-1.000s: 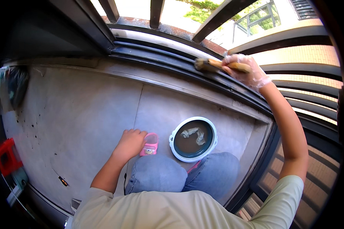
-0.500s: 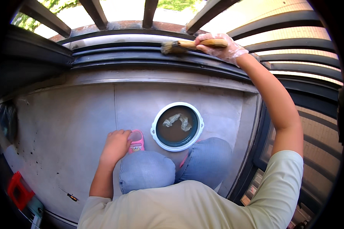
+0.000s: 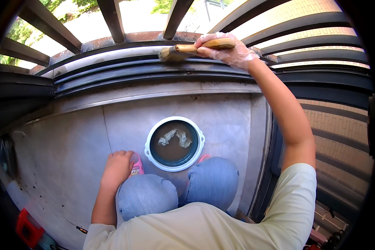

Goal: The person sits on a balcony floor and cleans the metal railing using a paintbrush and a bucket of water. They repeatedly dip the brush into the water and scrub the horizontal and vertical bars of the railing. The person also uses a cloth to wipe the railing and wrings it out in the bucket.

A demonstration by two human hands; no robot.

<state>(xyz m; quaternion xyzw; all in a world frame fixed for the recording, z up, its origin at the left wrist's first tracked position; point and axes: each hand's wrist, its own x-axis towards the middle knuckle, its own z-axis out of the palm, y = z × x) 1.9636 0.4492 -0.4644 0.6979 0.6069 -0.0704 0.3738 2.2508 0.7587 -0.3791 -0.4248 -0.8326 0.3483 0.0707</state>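
Observation:
My right hand (image 3: 226,49), in a thin clear glove, grips a paintbrush (image 3: 185,48) by its wooden handle. The brush's bristles point left and lie against the dark metal rails (image 3: 125,71) below the barred railing. Low on the left, my bare left hand (image 3: 120,166) rests beside my knee with its fingers loosely extended, holding nothing. It partly covers a pink clog (image 3: 138,165) on my foot. Between my knees and the rails stands a round basin with a pale rim (image 3: 175,168). Inside it, a crumpled wet cloth (image 3: 182,140) lies in murky brown water (image 3: 171,153).
Dark metal bars (image 3: 112,21) rise along the far side and continue on the right. A small dark-and-orange tool (image 3: 81,229) lies on the grey floor (image 3: 66,166). At lower left is a red object (image 3: 29,228), and above it a plastic bag (image 3: 2,154).
The paintbrush and my right hand have moved left along the rails. The view has also shifted, so the basin appears farther left. My left hand stays by the clog.

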